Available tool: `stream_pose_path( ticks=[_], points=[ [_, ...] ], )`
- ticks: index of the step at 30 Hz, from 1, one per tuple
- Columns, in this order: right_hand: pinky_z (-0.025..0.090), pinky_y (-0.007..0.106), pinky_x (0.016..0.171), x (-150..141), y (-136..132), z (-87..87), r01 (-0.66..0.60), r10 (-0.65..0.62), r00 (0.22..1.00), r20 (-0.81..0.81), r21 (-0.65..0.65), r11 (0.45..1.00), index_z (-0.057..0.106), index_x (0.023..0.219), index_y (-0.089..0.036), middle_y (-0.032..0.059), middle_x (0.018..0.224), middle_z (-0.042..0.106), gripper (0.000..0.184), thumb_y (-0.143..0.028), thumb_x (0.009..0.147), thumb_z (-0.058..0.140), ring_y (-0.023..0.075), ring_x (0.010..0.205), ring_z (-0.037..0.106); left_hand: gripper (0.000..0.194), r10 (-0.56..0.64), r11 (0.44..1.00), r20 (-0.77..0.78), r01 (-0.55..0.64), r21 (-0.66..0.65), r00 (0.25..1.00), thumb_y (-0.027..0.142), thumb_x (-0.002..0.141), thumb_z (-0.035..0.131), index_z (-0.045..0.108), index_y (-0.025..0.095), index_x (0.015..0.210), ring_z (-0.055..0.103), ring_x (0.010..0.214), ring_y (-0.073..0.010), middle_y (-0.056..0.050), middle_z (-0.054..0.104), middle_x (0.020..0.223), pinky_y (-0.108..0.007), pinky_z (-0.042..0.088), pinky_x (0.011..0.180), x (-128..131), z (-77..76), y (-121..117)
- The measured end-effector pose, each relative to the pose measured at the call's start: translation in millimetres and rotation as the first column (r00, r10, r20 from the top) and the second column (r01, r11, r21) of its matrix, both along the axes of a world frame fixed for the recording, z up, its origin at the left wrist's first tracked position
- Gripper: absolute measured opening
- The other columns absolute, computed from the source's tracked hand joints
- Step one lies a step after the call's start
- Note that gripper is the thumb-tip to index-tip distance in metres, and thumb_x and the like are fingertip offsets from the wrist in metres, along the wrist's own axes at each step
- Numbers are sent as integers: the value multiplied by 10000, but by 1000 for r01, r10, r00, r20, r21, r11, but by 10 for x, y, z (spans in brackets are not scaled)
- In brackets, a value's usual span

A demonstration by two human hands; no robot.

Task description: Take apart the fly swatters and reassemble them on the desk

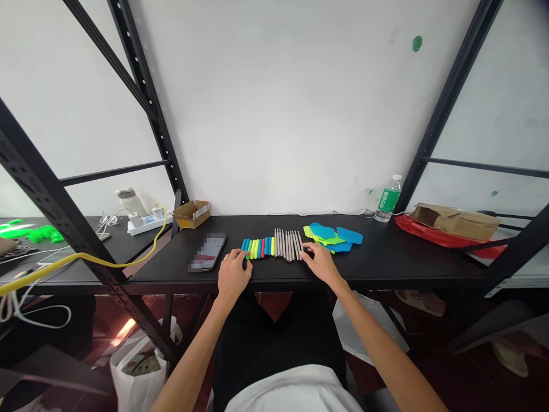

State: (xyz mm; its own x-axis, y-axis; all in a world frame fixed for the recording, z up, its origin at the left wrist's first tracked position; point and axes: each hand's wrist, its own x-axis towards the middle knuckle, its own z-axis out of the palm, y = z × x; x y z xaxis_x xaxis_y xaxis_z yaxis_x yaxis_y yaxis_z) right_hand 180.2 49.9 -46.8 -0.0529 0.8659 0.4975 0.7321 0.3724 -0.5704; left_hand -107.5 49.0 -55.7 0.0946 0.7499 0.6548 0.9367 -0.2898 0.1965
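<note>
A row of short coloured sticks (258, 248) in blue, green, yellow and red lies on the black table. Against its right side lie several slim grey rods (288, 245), side by side. My left hand (234, 276) rests at the left end of the row, fingers bent and thumb apart, touching the outermost sticks; a green stick end (247, 257) shows by the fingertips. At the other end, my right hand (321, 262) has its thumb and fingertips against the last grey rod, fingers apart. Just beyond it are blue and yellow-green flat pieces (337, 237) in a loose pile.
A phone (208, 253) lies left of my left hand, with a small open cardboard box (191, 214) behind it. A water bottle (388, 199) stands by the wall, at right. Further right are a brown carton (454, 222) and red plastic. Black metal posts (148, 97) frame the table.
</note>
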Motion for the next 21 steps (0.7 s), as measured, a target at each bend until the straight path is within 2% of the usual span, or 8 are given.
stream_pose_path(
  ticks=[4, 8, 13, 17, 21],
  points=[
    [485, 353, 888, -7, 45, -9, 55, -56, 998, -11, -25, 998, 675, 1152, -168, 99, 1152, 703, 324, -319, 898, 541, 231, 965, 669, 268, -2, 1000, 5, 2, 14, 1000, 230, 902, 490, 687, 223, 1084, 608, 956, -255, -84, 632, 1119, -373, 491, 806, -2, 8, -23],
    [482, 312, 820, -13, 167, 32, 118, -114, 992, 59, -70, 991, 678, 1141, -166, 88, 1110, 719, 311, -286, 882, 555, 199, 841, 682, 267, 3, 1000, 21, -3, 31, 1000, 220, 899, 492, 687, 220, 1082, 606, 924, -250, -88, 628, 1077, -367, 481, 792, -9, 4, -25],
    [446, 281, 744, -53, 369, 182, 222, -177, 951, 255, -162, 962, 683, 1109, -153, 93, 925, 741, 273, -239, 883, 558, 237, 938, 670, 276, -13, 1000, 56, 11, 25, 998, 233, 912, 482, 681, 212, 1102, 603, 889, -238, -80, 624, 1018, -358, 476, 780, -14, -8, -13],
    [406, 287, 644, -139, 486, 290, 311, -201, 881, 429, -204, 928, 703, 912, -155, 124, 860, 714, 154, -212, 858, 570, 256, 862, 666, 277, -10, 1000, 91, 10, -3, 996, 246, 917, 477, 677, 211, 1106, 600, 850, -224, -70, 616, 979, -343, 472, 755, -28, -2, -3],
    [395, 292, 610, -169, 539, 343, 332, -202, 860, 468, -215, 918, 669, 719, -164, 125, 738, 687, 164, -167, 837, 555, 250, 755, 661, 293, -6, 999, 120, 11, -42, 993, 241, 917, 473, 655, 216, 1146, 600, 849, -218, -73, 610, 973, -321, 464, 729, -65, 17, 13]
  ],
)
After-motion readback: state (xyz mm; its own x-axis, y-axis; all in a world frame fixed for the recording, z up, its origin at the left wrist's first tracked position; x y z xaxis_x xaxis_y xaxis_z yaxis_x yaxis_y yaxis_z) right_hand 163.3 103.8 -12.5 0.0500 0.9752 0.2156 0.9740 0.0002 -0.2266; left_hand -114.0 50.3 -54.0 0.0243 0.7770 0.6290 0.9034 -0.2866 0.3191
